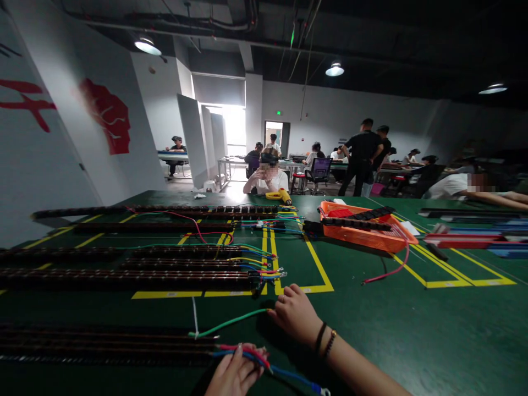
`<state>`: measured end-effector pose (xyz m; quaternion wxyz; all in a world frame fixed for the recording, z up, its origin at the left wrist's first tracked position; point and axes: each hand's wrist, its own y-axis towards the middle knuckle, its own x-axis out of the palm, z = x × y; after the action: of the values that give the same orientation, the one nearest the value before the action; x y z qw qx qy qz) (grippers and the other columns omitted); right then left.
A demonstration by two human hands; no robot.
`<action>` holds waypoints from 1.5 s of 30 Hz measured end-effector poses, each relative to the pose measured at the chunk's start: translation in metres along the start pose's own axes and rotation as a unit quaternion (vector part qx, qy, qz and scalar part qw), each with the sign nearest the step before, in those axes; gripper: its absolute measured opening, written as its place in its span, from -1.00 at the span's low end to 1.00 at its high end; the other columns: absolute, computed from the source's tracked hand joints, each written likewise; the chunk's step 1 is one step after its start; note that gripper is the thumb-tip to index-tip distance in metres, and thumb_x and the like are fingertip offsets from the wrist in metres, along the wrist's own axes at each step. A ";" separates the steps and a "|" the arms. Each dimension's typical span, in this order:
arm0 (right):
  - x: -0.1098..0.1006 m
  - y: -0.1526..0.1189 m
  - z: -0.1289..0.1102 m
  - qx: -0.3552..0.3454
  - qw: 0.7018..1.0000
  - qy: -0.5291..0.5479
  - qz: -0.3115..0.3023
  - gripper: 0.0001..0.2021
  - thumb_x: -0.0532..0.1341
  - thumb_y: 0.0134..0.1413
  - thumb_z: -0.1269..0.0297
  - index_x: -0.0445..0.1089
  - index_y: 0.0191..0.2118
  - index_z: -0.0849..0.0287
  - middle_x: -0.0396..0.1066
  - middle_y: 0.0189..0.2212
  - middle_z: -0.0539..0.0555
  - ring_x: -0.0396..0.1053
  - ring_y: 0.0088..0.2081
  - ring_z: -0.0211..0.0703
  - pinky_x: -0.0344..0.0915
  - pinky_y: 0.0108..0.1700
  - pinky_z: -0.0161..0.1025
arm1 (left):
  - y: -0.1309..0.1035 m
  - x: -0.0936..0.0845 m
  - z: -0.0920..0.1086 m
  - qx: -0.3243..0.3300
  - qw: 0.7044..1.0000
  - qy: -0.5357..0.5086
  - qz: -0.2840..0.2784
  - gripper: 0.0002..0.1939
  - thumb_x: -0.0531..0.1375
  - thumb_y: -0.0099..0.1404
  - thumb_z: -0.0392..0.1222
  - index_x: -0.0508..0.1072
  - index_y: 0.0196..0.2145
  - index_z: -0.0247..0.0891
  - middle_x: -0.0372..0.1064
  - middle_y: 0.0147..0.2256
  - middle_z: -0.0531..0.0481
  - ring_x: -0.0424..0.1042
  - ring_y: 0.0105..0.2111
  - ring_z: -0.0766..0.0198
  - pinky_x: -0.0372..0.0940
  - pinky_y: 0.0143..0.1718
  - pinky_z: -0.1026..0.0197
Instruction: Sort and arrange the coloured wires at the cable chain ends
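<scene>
Fingers [252, 374] of the left hand [231, 378]: curled about a red wire [225, 347] and a blue wire [292, 375], thumb laid over the top. Fingers of the right hand [297, 314]: bunched, tips pinched at the far end of a green wire [235, 323].

Contents, by size:

Green table [433, 335], marked out in yellow tape [317, 264].

Dark bars [124, 278], several, in rows on the left half beyond the hands, with lugged wires at the right-hand ends.

Near bundle [103, 345] of long dark strips: left of both hands, long axis across the table from left to right, right end just beside the left hand, the nearer of the two. Right hand farther off, to the right and deeper over the table. All three wires led out rightward from that end; green on a slant up toward the right hand, red and blue through the left.

Seated person [281, 182] past the far edge, hands raised.

Orange basket [363, 240], right of centre, dark strips across its rim.

Yellow heat gun [282, 195], near the far edge.

White tie [195, 316], upright by the green wire's inner end.

Metal ring lug [325, 391], at the blue wire's tip, beyond the left hand.
</scene>
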<state>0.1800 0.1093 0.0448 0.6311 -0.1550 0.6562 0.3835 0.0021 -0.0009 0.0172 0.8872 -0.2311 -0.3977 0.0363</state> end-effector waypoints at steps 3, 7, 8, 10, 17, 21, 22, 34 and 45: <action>0.001 0.006 -0.002 0.023 0.999 -0.003 -0.023 -0.70 0.10 0.18 0.13 0.43 -0.45 0.18 0.44 -0.47 0.06 0.26 -0.31 -0.17 0.04 -0.17 -0.18 | -0.008 0.008 0.001 0.015 1.000 0.013 -0.008 -0.71 0.35 0.02 -0.10 0.46 -0.36 -0.34 0.49 -0.26 -0.21 0.44 -0.12 -0.02 0.22 0.03 -0.02; -0.002 0.002 -0.005 0.066 0.997 -0.015 -0.029 -0.68 0.14 0.13 0.06 0.42 -0.44 0.20 0.45 -0.46 0.08 0.30 -0.32 -0.14 0.04 -0.17 -0.18 | -0.011 0.008 0.001 0.020 0.999 0.021 -0.041 -0.77 0.26 0.14 -0.11 0.44 -0.36 -0.36 0.48 -0.26 -0.21 0.43 -0.12 0.01 0.22 0.03 -0.02; -0.003 -0.002 -0.006 0.075 0.997 -0.011 -0.029 -0.68 0.15 0.12 0.04 0.42 -0.45 0.19 0.45 -0.47 0.08 0.30 -0.33 -0.15 0.03 -0.18 -0.18 | -0.011 0.007 0.001 0.019 0.998 0.023 -0.046 -0.79 0.23 0.18 -0.13 0.44 -0.35 -0.36 0.48 -0.25 -0.22 0.43 -0.13 0.02 0.22 0.02 -0.02; -0.006 -0.011 -0.009 0.085 0.996 0.012 -0.025 -0.68 0.17 0.10 0.04 0.39 -0.49 0.18 0.43 -0.51 0.04 0.30 -0.37 -0.18 0.02 -0.19 -0.20 | -0.012 0.005 0.001 0.019 0.998 0.030 -0.050 -0.82 0.18 0.24 -0.16 0.42 -0.33 -0.37 0.47 -0.24 -0.24 0.44 -0.14 0.04 0.23 0.01 -0.01; -0.030 -0.047 -0.022 0.079 0.985 0.155 -0.003 -0.54 -0.04 0.27 0.09 0.25 -0.59 0.19 0.29 -0.63 -0.03 0.19 -0.49 -0.31 0.00 -0.26 -0.29 | -0.017 0.009 0.006 0.018 0.997 0.054 -0.057 -0.79 0.07 0.32 -0.18 0.40 -0.29 -0.40 0.46 -0.23 -0.26 0.45 -0.17 0.08 0.24 0.00 -0.02; -0.047 -0.058 -0.037 0.074 0.979 0.191 -0.020 -0.55 -0.04 0.26 0.04 0.25 -0.57 0.19 0.29 -0.61 -0.04 0.19 -0.46 -0.31 -0.02 -0.27 -0.28 | -0.020 0.011 0.009 0.016 0.996 0.065 -0.062 -0.82 0.08 0.32 -0.21 0.40 -0.27 -0.40 0.45 -0.22 -0.24 0.44 -0.18 0.12 0.24 0.00 0.00; -0.050 -0.059 -0.041 0.070 0.980 0.184 -0.025 -0.55 -0.02 0.24 0.02 0.27 -0.56 0.19 0.31 -0.59 -0.03 0.20 -0.45 -0.30 -0.03 -0.26 -0.27 | -0.021 0.012 0.010 0.015 0.996 0.069 -0.060 -0.83 0.08 0.31 -0.24 0.40 -0.27 -0.40 0.45 -0.23 -0.23 0.44 -0.19 0.13 0.25 0.00 0.01; -0.060 -0.039 -0.079 0.030 0.993 0.063 -0.090 -0.61 0.05 0.16 -0.01 0.44 -0.40 0.18 0.45 -0.46 0.10 0.29 -0.34 -0.17 -0.06 -0.20 -0.17 | -0.025 0.013 0.015 0.011 0.993 0.094 -0.070 -0.86 0.10 0.30 -0.27 0.41 -0.32 -0.40 0.43 -0.25 -0.18 0.43 -0.23 0.20 0.28 -0.06 0.09; -0.035 -0.032 -0.061 0.075 0.992 0.057 -0.083 -0.58 0.00 0.24 0.13 0.44 -0.52 0.17 0.47 -0.49 0.06 0.31 -0.36 -0.22 -0.06 -0.19 -0.21 | -0.023 0.000 0.022 -0.017 0.979 0.141 -0.148 -0.72 0.11 0.30 -0.11 0.43 -0.26 -0.44 0.44 -0.27 -0.24 0.44 -0.24 0.15 0.27 -0.07 0.07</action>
<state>0.1640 0.0356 0.0630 0.6319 -0.1827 0.7031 0.2703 -0.0165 -0.0132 0.0399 0.9258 -0.1877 -0.2991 -0.1353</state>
